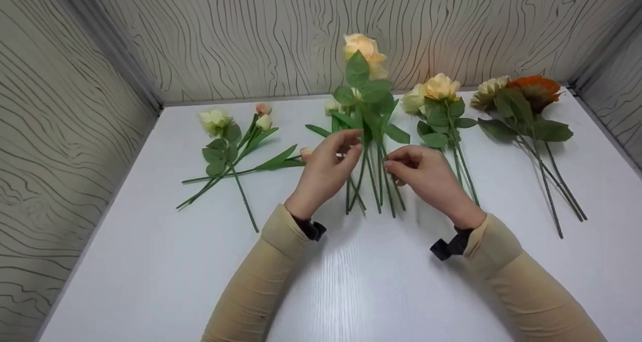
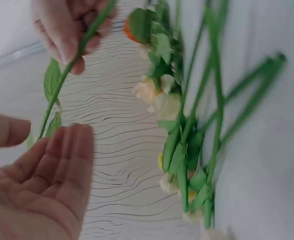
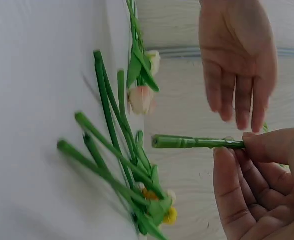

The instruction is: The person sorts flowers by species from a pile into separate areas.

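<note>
An artificial peach rose (image 1: 368, 51) with green leaves stands raised above the middle group of flowers. My right hand (image 1: 426, 176) pinches its green stem (image 3: 196, 143) between thumb and fingertips near the lower end, which points back toward me. Higher up, my left hand (image 1: 327, 164) is close beside the stem; in the left wrist view its fingers (image 2: 69, 160) are extended and its thumb stands apart. Below both hands lie several stems (image 1: 379, 181) of the middle group, with a whitish bloom (image 1: 331, 106) partly behind leaves.
On the white table (image 1: 150, 272), a white rose (image 1: 215, 121) and tulips (image 1: 263, 121) lie at left. Peach and cream roses (image 1: 441, 87) lie right of the middle group. Farther right are an orange flower (image 1: 536, 91) and a cream one (image 1: 489, 92). A wood-patterned wall (image 1: 241, 41) rises behind.
</note>
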Demonstrator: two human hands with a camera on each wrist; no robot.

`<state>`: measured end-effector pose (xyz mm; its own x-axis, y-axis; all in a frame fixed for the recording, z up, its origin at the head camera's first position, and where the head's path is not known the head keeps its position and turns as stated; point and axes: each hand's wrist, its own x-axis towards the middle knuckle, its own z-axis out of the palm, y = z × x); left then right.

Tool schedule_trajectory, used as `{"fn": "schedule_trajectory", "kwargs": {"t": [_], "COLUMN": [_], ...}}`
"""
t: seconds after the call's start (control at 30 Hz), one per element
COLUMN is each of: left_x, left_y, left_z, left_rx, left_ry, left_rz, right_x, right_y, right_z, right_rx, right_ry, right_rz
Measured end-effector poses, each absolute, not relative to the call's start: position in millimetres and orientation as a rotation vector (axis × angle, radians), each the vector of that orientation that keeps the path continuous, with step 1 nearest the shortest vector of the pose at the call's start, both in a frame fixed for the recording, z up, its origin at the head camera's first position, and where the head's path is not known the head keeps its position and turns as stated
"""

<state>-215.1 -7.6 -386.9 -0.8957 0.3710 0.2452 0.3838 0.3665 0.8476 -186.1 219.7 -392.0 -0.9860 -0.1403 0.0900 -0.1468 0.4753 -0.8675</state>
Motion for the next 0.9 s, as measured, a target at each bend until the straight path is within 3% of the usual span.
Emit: {"fn": "schedule_trajectory", "kwargs": {"t": [0.17, 0.27, 0.5, 0.9], "left_x": [-195, -180, -159, -160], "left_y": [-3, 5, 21, 20], "left_z": [-398, -405, -409, -412], "left_rx": [-1.076, -1.279, -1.506, -1.506], "left_ry": [-2.771, -2.768, -2.746, -2.814], "left_rz": [-0.62, -0.35, -0.255, -0.254], "right_x": [-195, -195, -194, -194], "right_y": [259, 282, 309, 318], "right_z": [-386, -387, -403, -421], "right_rx": [0.123, 0.06, -0.001, -0.067], "right_ry": [-2.813, -2.883, -3.008, -3.035], "right_rz": [1.289, 1.093, 0.921, 0.965]}}
